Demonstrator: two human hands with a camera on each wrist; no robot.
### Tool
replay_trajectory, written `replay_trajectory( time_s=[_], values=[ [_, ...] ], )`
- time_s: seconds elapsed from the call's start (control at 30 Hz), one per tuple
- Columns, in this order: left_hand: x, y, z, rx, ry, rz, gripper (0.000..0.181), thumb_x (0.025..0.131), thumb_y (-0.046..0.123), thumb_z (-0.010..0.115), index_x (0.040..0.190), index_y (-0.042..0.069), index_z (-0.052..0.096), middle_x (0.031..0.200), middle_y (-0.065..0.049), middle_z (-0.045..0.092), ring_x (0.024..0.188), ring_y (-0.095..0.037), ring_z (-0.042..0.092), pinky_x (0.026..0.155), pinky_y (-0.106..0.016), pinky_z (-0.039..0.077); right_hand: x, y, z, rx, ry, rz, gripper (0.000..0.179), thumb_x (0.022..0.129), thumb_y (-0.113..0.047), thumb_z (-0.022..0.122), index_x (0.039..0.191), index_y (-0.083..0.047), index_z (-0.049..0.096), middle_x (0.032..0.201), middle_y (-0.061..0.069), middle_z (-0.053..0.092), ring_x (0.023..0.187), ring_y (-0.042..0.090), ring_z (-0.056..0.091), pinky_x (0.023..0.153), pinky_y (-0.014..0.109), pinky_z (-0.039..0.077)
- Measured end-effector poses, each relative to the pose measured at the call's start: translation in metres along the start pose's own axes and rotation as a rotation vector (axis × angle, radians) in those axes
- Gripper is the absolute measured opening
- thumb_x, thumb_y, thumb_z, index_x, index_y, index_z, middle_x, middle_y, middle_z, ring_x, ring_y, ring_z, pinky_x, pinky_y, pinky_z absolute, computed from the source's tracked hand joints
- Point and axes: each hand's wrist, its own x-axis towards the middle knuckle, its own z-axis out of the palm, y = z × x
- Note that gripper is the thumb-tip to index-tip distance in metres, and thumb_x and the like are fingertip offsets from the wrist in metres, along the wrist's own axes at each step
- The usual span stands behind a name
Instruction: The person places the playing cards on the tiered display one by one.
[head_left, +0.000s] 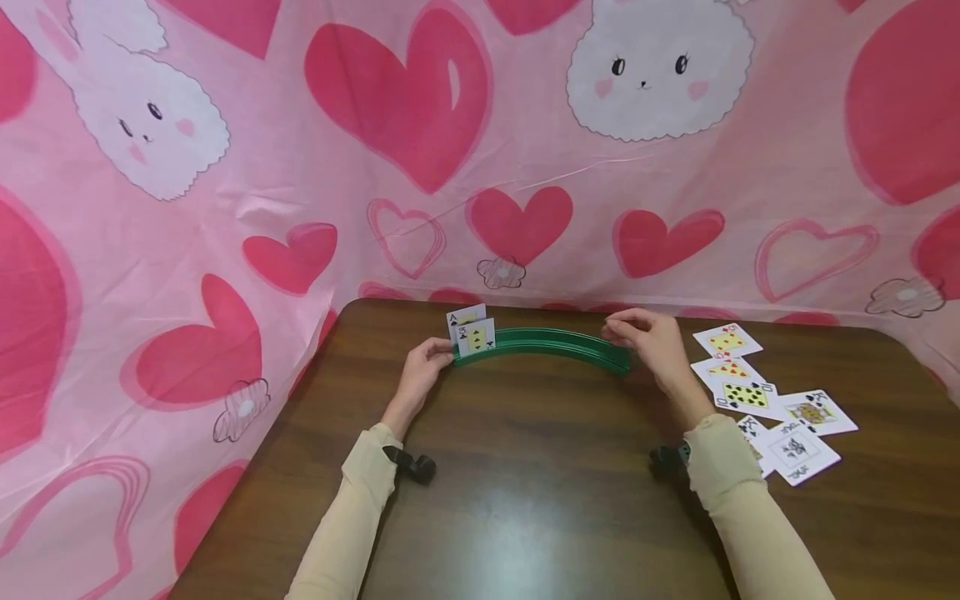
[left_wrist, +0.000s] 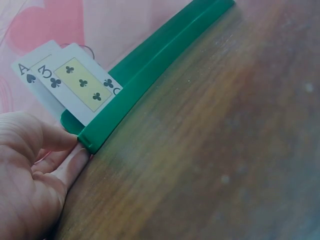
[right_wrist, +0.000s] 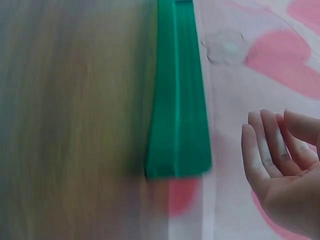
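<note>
A curved green card holder stands on the wooden table. At its left end an ace of spades is upright, partly covered by a three of clubs in front of it. My left hand pinches that end; in the left wrist view, the thumb lies at the corner with fingers beneath. Near the holder's right end is my right hand, raised with nothing in it. In the right wrist view, the right hand's loosely bent fingers stand apart from the holder.
Several face-up cards overlap on the table's right side, among them a ten of spades, a king and a joker. A pink cloth with hearts and rabbits hangs behind the table and along its left.
</note>
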Motion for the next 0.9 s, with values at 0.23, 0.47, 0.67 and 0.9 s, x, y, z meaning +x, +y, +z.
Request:
replay_trajectory(
  time_s=[0.23, 0.47, 0.67, 0.9],
  values=[
    [0.003, -0.007, 0.002, 0.027, 0.017, 0.013, 0.020, 0.084, 0.003, 0.056, 0.103, 0.001, 0.060, 0.107, -0.012, 0.059, 0.097, -0.019, 0.053, 0.082, -0.030, 0.042, -0.004, 0.020, -0.051, -0.043, 0.044, -0.031, 0.032, 0.083, -0.021, 0.062, 0.104, 0.003, 0.060, 0.087, 0.007, 0.067, 0.079, 0.021, 0.064, 0.069, 0.022, 0.049],
    [0.002, -0.006, 0.001, 0.028, 0.034, 0.018, 0.019, 0.083, 0.002, 0.057, 0.101, 0.003, 0.061, 0.106, -0.011, 0.059, 0.095, -0.017, 0.054, 0.081, -0.029, 0.043, -0.008, 0.044, -0.090, -0.030, 0.072, -0.054, 0.030, 0.081, -0.015, 0.063, 0.103, 0.006, 0.060, 0.086, 0.010, 0.067, 0.078, 0.027, 0.064, 0.065, 0.023, 0.050],
    [0.002, -0.006, 0.000, 0.015, 0.024, 0.010, 0.019, 0.084, 0.002, 0.056, 0.103, 0.002, 0.060, 0.108, -0.011, 0.058, 0.096, -0.017, 0.053, 0.082, -0.029, 0.043, -0.025, 0.034, -0.104, -0.093, 0.139, 0.002, 0.028, 0.082, -0.016, 0.063, 0.101, 0.004, 0.060, 0.081, 0.001, 0.068, 0.075, 0.019, 0.065, 0.064, 0.026, 0.050],
    [0.002, -0.006, 0.001, 0.021, 0.026, 0.008, 0.019, 0.084, 0.002, 0.056, 0.102, 0.002, 0.060, 0.107, -0.011, 0.058, 0.096, -0.017, 0.053, 0.082, -0.030, 0.042, -0.040, 0.026, -0.120, -0.220, 0.167, 0.066, 0.041, 0.082, -0.020, 0.063, 0.108, 0.010, 0.053, 0.079, -0.013, 0.066, 0.072, 0.006, 0.064, 0.061, 0.021, 0.049]
  ],
)
